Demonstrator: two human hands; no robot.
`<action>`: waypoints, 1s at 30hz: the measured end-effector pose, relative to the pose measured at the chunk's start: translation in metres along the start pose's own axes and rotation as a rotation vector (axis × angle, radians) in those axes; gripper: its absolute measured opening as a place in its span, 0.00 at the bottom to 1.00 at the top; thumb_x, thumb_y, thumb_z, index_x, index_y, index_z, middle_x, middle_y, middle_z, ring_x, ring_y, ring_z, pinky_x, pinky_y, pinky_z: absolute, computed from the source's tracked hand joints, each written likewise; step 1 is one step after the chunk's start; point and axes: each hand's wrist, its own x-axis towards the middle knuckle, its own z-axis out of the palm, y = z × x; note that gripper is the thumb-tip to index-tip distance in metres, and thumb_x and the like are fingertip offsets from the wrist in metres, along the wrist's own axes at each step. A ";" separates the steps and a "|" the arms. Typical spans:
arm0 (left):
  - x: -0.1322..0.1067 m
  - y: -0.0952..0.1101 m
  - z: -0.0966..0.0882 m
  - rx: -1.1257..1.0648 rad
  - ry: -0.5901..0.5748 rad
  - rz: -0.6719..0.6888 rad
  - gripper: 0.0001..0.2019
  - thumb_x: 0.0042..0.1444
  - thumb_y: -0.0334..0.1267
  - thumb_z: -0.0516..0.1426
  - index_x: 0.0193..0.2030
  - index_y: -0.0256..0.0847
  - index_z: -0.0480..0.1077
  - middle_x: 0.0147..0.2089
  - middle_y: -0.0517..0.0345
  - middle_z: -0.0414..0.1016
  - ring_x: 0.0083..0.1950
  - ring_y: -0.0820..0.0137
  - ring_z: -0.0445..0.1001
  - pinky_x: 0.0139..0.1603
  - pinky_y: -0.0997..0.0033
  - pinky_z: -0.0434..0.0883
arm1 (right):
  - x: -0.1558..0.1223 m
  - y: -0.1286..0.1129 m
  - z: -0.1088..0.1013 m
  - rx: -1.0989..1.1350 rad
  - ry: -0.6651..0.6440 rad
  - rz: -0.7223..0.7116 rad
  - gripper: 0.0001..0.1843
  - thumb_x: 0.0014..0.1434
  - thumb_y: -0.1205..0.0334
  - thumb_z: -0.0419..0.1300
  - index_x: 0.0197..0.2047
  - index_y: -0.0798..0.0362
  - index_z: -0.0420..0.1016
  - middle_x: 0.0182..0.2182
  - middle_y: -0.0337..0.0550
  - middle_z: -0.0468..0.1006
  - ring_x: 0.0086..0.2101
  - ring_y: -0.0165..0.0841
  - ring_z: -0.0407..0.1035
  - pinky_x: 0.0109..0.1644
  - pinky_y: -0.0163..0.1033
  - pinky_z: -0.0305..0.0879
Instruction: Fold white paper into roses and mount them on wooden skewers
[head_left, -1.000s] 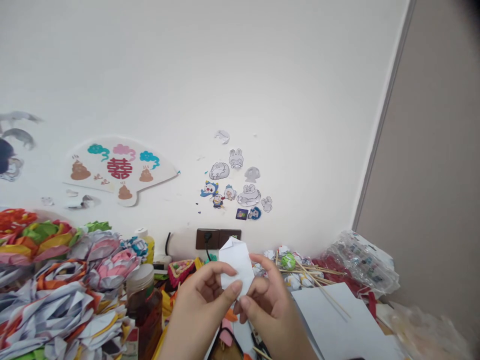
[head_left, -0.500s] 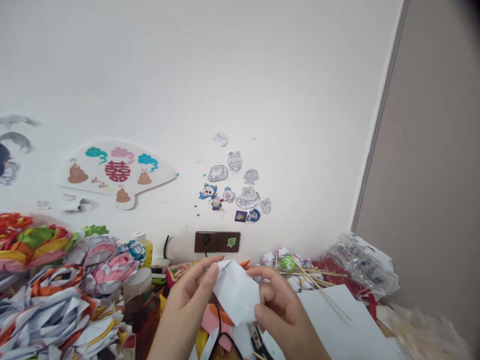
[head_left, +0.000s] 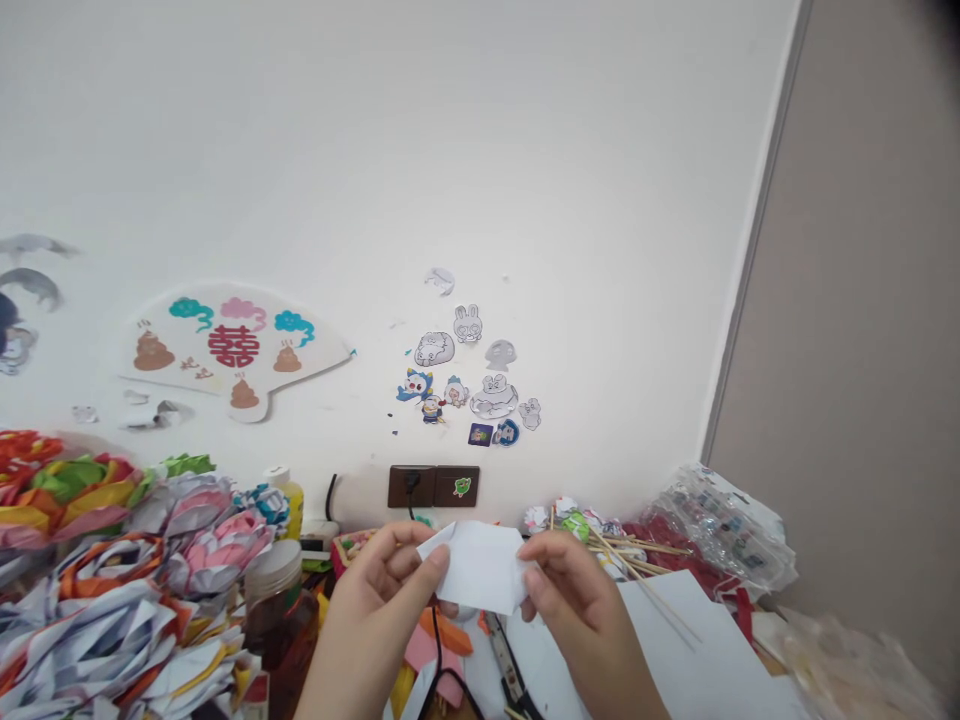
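Observation:
A small folded piece of white paper (head_left: 480, 568) is held up between my two hands, its long side roughly level. My left hand (head_left: 397, 585) pinches its left end with the thumb in front. At the right end, my right hand (head_left: 566, 590) grips the paper between thumb and fingers. Below the paper lies a utility knife (head_left: 506, 660) with a dark handle. A black cord (head_left: 439, 650) runs beside orange and pink paper scraps (head_left: 442, 640) under my left hand.
Folded paper flowers (head_left: 112, 590) pile up at the left, near a lidded jar (head_left: 277, 600). White sheets (head_left: 675, 630) and thin wooden sticks (head_left: 645, 570) lie at the right, beside clear plastic packaging (head_left: 727, 530). Behind is a wall socket (head_left: 411, 487) with a plug.
The folded paper has turned from a tilted position to nearly level. My right hand has shifted its grip to the paper's right end, and more of the knife shows.

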 end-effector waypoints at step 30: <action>-0.005 0.000 -0.003 -0.059 -0.069 0.196 0.06 0.34 0.31 0.65 0.23 0.43 0.77 0.26 0.62 0.79 0.27 0.71 0.77 0.26 0.81 0.74 | 0.002 0.006 -0.013 -0.060 0.001 -0.271 0.11 0.52 0.67 0.65 0.38 0.41 0.78 0.31 0.35 0.77 0.27 0.27 0.72 0.32 0.28 0.70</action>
